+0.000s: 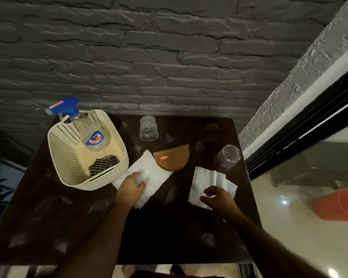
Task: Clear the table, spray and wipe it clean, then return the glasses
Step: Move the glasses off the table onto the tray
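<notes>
The left hand (132, 188) lies at the centre of the frame with its fingers nearly straight and spread a little, pressing flat on a white napkin (149, 177). It grips nothing. That napkin is a long folded strip whose long axis runs diagonally, from the lower centre of the frame up toward the brown half-round holder (172, 158), and its upper edge touches or slips just under that holder.

The right hand (218, 198), lower right of centre, has its fingers curled loosely over the near edge of a second stack of white napkins (208, 182); thumb and forefinger seem to pinch a sheet, though the blur leaves this unsure. This stack lies roughly upright in the frame, slightly fanned.

Two clear glasses stand mouth down on the dark surface (48, 217). One glass (148, 128) is at upper centre, near the stone wall (149, 57); the other glass (227, 157) is right of the holder, close to the surface's right edge and just above the second napkin stack.

At the left of the frame a cream perforated basket (68, 167) sits on the surface. Inside it a spray bottle (90, 133) leans with its blue trigger head pointing to the upper left, and a checked cloth (103, 163) lies crumpled in the near corner.

An orange bucket (338, 204) stands on the floor at the right.
</notes>
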